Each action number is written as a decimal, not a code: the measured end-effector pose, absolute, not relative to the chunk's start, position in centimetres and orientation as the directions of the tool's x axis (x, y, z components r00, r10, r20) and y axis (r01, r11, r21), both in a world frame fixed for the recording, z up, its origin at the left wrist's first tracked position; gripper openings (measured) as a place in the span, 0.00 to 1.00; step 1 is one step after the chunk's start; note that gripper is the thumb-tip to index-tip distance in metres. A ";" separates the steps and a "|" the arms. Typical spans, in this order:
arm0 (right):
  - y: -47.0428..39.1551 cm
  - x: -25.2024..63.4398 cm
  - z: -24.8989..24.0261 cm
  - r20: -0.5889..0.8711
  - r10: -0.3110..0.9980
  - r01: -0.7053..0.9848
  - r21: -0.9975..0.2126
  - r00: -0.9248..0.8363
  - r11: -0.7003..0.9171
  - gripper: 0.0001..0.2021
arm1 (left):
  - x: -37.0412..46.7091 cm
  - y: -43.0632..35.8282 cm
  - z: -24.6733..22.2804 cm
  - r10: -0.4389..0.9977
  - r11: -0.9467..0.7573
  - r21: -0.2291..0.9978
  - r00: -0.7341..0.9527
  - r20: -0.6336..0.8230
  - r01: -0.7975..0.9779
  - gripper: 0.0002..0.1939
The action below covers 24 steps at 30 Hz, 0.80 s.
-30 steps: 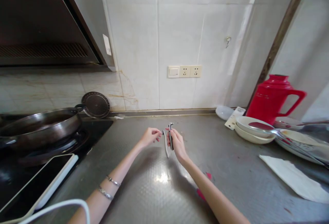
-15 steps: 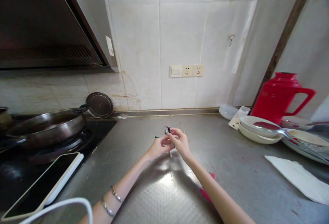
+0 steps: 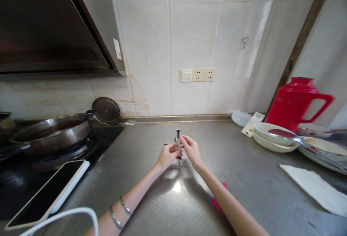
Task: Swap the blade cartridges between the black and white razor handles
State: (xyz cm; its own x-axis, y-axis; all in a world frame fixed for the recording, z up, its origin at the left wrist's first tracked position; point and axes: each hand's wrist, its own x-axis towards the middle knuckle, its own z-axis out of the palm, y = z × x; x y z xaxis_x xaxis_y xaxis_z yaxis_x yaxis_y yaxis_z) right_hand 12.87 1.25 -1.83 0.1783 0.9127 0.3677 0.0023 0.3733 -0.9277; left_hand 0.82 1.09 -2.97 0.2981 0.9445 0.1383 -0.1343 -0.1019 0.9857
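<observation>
A slim grey and black tool, with a small dark head at its top, stands upright between my hands; the grey and black tool (image 3: pixel 178 142) looks like a small razor or peeler. My left hand (image 3: pixel 168 155) pinches its lower part between thumb and fingers. Higher up, the fingertips of my right hand (image 3: pixel 191 149) close on its right side. Behind and below the hands, small dark and light pieces on the steel counter (image 3: pixel 146 192) are partly hidden and too small to name.
On the left, a phone (image 3: pixel 46 192) lies near a pan (image 3: pixel 54 133) on the stove. A red flask (image 3: pixel 292 102), stacked bowls (image 3: pixel 273 145) and a white napkin (image 3: pixel 314 189) are at the right. Pink scraps (image 3: pixel 217 204) lie by my right forearm.
The tool has turned upright and more of it shows between my hands. My left fingers have shifted to its lower part. The view has moved slightly.
</observation>
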 end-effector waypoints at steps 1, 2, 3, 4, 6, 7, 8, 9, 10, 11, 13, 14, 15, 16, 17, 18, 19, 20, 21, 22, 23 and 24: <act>1.5 13.1 -2.0 0.354 0.916 0.001 -0.933 0.188 0.360 0.18 | 0.7 1.1 -2.8 0.949 -0.105 0.986 0.285 0.138 -0.130 0.21; 1.7 13.3 -2.3 0.342 0.918 0.013 -0.938 0.199 0.347 0.19 | 0.5 1.2 -2.7 0.953 -0.102 0.986 0.272 0.135 -0.129 0.20; 2.0 13.6 -2.7 0.336 0.918 0.047 -0.942 0.209 0.334 0.18 | 0.3 1.3 -2.6 0.958 -0.095 0.987 0.258 0.127 -0.132 0.19; 2.2 13.9 -3.0 0.338 0.916 0.108 -0.941 0.215 0.322 0.17 | 0.1 1.3 -2.4 0.963 -0.084 0.987 0.245 0.115 -0.135 0.18; 2.4 14.3 -3.7 0.371 0.908 0.311 -0.901 0.192 0.302 0.15 | -0.2 1.4 -2.3 0.971 -0.059 0.988 0.223 0.090 -0.141 0.17; 2.4 14.4 -3.9 0.393 0.906 0.436 -0.851 0.156 0.294 0.14 | -0.3 1.4 -2.2 0.973 -0.051 0.989 0.216 0.081 -0.142 0.16; 2.2 14.4 -4.1 0.407 0.907 0.556 -0.781 0.107 0.285 0.14 | -0.4 1.4 -2.2 0.974 -0.045 0.989 0.213 0.075 -0.142 0.16; 2.0 14.3 -4.3 0.409 0.911 0.657 -0.701 0.054 0.276 0.15 | -0.4 1.5 -2.2 0.974 -0.040 0.989 0.215 0.070 -0.142 0.15; 1.7 14.1 -4.3 0.400 0.916 0.735 -0.623 0.004 0.269 0.16 | -0.5 1.5 -2.2 0.973 -0.035 0.989 0.220 0.066 -0.142 0.15; 1.4 13.9 -4.3 0.383 0.923 0.790 -0.554 -0.036 0.261 0.16 | -0.5 1.5 -2.2 0.972 -0.031 0.989 0.225 0.063 -0.142 0.15; 0.8 13.3 -4.3 0.349 0.933 0.854 -0.457 -0.085 0.248 0.17 | -0.5 1.4 -2.2 0.970 -0.027 0.990 0.236 0.060 -0.138 0.15; 0.6 13.0 -4.2 0.335 0.937 0.874 -0.423 -0.097 0.242 0.17 | -0.5 1.4 -2.2 0.968 -0.028 0.990 0.243 0.060 -0.135 0.14; 0.4 12.8 -4.2 0.321 0.941 0.889 -0.394 -0.106 0.234 0.16 | -0.5 1.4 -2.1 0.967 -0.030 0.991 0.247 0.063 -0.132 0.14; 0.3 12.6 -4.2 0.308 0.945 0.901 -0.371 -0.110 0.226 0.16 | -0.5 1.3 -2.1 0.966 -0.032 0.991 0.251 0.065 -0.130 0.14; 0.2 12.5 -4.2 0.295 0.949 0.910 -0.353 -0.112 0.217 0.16 | -0.5 1.3 -2.1 0.965 -0.034 0.991 0.253 0.066 -0.129 0.14; 0.1 12.4 -4.3 0.282 0.953 0.917 -0.340 -0.112 0.208 0.16 | -0.5 1.3 -2.1 0.965 -0.033 0.991 0.254 0.065 -0.129 0.14; 0.1 12.3 -4.3 0.268 0.957 0.922 -0.334 -0.109 0.198 0.17 | -0.5 1.2 -2.1 0.965 -0.033 0.991 0.252 0.065 -0.129 0.14; 0.1 12.3 -4.4 0.257 0.961 0.924 -0.333 -0.106 0.191 0.17 | -0.5 1.2 -2.1 0.966 -0.033 0.991 0.250 0.064 -0.127 0.14; 0.1 12.3 -4.4 0.251 0.963 0.923 -0.336 -0.103 0.186 0.17 | -0.5 1.2 -2.1 0.966 -0.033 0.992 0.249 0.063 -0.126 0.14; 0.2 12.4 -4.4 0.244 0.965 0.922 -0.342 -0.101 0.183 0.17 | -0.5 1.3 -2.1 0.967 -0.033 0.992 0.249 0.063 -0.124 0.14; 0.2 12.4 -4.4 0.235 0.967 0.919 -0.349 -0.102 0.182 0.16 | -0.6 1.3 -2.1 0.967 -0.035 0.992 0.247 0.064 -0.121 0.14; 0.2 12.4 -4.4 0.228 0.968 0.917 -0.357 -0.103 0.181 0.15 | -0.6 1.3 -2.2 0.967 -0.036 0.993 0.246 0.064 -0.117 0.14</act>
State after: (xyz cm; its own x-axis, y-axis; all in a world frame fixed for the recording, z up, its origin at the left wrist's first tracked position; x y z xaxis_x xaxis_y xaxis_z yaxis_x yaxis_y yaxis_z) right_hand 12.37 0.20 -4.44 -0.1027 0.9683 0.2278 0.9166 0.1811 -0.3565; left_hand -0.56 1.34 -2.15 0.2464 0.9670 0.0640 -0.1165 -0.0360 0.9925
